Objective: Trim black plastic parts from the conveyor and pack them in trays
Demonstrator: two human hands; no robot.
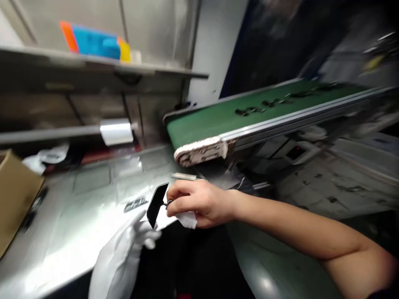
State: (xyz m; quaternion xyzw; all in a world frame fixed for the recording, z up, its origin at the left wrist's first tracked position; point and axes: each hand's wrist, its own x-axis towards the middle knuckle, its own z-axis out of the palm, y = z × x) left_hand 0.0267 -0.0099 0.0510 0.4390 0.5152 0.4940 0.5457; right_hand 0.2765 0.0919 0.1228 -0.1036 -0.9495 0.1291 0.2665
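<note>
In the middle of the head view is a glossy black flat panel, four-sided, tilted, with a short dark stem on its right side. My right hand, bare, pinches this stem between thumb and forefinger. A crumpled white cloth or tissue shows under its curled fingers. My left hand wears a white glove. Its thumb and fingers are at the panel's lower end and appear to hold that edge, though blur hides the exact contact. A small flat dark-and-clear piece lies on the metal table behind the panel.
A green conveyor belt carries several small dark parts at the right. At left stands a cardboard box. A white roll hangs under a shelf bearing a blue object. A pale-handled tool lies beyond my right hand.
</note>
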